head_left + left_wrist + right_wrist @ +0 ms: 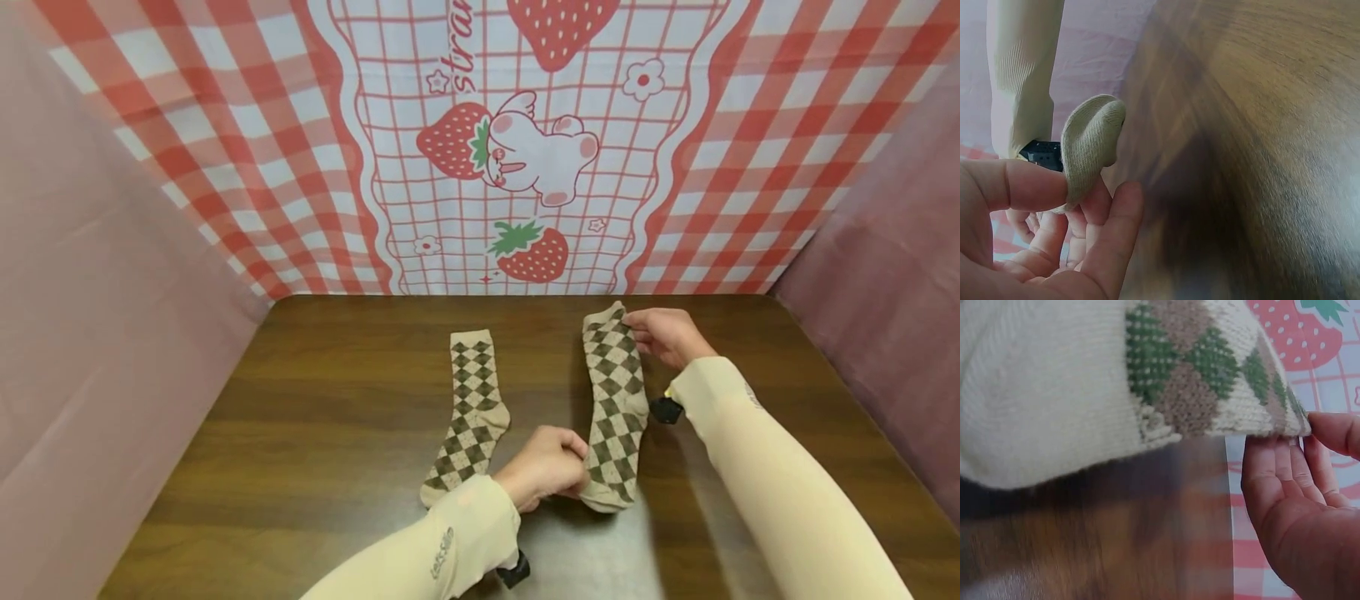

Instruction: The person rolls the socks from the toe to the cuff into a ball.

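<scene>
Argyle sock (617, 392), pinched at toe (606, 500) by left hand (551, 467) and cuff (600, 317) by right hand (666, 335), held above the desk (315, 425), cuff toward far edge, liable to crumple from a slipped pinch.

Both beige socks (474, 387) (615, 383) bear dark diamonds; the backdrop (225, 108) is red-and-white checked.

In total there are two socks (474, 387) (617, 400), two hands (549, 465) (666, 335), two sleeves (450, 537) (772, 467), two black devices (515, 570) (665, 409) and one table (322, 417).

Cloth (517, 150): "stra…"; left sleeve (420, 554): "Let's Slim"
</scene>
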The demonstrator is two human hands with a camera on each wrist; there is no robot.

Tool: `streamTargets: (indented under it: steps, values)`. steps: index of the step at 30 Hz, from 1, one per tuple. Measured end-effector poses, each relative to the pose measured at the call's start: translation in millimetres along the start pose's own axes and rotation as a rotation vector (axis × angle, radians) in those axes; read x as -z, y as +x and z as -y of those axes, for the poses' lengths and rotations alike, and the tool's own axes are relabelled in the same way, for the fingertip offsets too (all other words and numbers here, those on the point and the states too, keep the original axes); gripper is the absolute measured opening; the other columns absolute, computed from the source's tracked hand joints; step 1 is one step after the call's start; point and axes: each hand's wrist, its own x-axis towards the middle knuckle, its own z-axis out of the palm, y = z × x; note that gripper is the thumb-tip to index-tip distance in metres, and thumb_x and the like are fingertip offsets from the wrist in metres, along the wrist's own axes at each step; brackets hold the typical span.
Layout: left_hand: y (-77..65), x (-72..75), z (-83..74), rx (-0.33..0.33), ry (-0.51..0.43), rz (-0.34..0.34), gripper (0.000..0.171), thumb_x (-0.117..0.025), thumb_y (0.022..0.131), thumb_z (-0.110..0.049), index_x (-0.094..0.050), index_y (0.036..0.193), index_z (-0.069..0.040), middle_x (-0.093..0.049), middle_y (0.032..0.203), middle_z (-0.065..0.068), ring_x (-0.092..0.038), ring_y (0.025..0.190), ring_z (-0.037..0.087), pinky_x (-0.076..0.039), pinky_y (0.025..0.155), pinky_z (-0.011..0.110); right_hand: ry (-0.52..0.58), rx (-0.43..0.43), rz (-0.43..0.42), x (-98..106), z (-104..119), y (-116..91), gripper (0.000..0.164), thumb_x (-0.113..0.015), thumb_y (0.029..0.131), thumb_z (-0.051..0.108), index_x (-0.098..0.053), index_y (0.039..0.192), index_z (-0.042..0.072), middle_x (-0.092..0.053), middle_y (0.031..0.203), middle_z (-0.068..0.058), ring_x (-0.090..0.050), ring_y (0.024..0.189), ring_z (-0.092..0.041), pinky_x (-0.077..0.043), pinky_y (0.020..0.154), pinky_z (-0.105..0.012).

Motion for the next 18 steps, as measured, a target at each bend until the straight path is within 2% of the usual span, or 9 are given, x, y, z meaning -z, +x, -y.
streamTargets:
  steps: [4, 8, 10, 18]
  values:
    - [-4.0, 7.9, 1.0, -0.007, -0.023, 0.008, 0.033, -0.057, 0.066, 0.019, -0.064, 0.089, -0.004, -0.050, 0.068, 0.001, -0.050, 0.055, 0.013, -0.052, 0.056, 0.030, 0.037, 0.002, -0.003, -7, 2, 0, 0.022, -0.061, 0.096, 0.007, -0.064, 0.074, 0.010, -0.046, 0.064, 0.003, -0.044, 0.061, -0.009, -0.046, 0.061, -0.025]
    - [-7.3, 15.9, 2.3, -0.018, -0.009, 0.001, 0.035, -0.058, 0.066, 0.018, -0.065, 0.091, -0.005, -0.049, 0.066, 0.000, -0.049, 0.054, 0.012, -0.045, 0.052, 0.024, 0.065, 0.016, -0.009, -14, 5, 0, 0.020, -0.061, 0.095, 0.005, -0.066, 0.076, 0.009, -0.052, 0.068, 0.004, -0.049, 0.064, -0.008, -0.049, 0.062, -0.023]
    - [-8.8, 19.2, 3.3, -0.020, -0.002, -0.003, 0.035, -0.058, 0.066, 0.018, -0.065, 0.091, -0.005, -0.050, 0.066, 0.000, -0.051, 0.054, 0.011, -0.043, 0.052, 0.023, 0.079, 0.031, 0.001, -18, 6, 0, 0.020, -0.061, 0.095, 0.005, -0.065, 0.076, 0.009, -0.051, 0.068, 0.003, -0.047, 0.063, -0.008, -0.048, 0.062, -0.023]
    - [-15.0, 29.6, 10.7, -0.041, -0.070, -0.006, 0.037, -0.055, 0.063, 0.019, -0.064, 0.091, -0.003, -0.052, 0.070, 0.001, -0.053, 0.055, 0.012, -0.050, 0.054, 0.025, 0.107, 0.068, 0.034, -35, 8, 0, 0.024, -0.058, 0.097, 0.004, -0.064, 0.075, 0.009, -0.047, 0.066, 0.003, -0.044, 0.061, -0.008, -0.046, 0.059, -0.023]
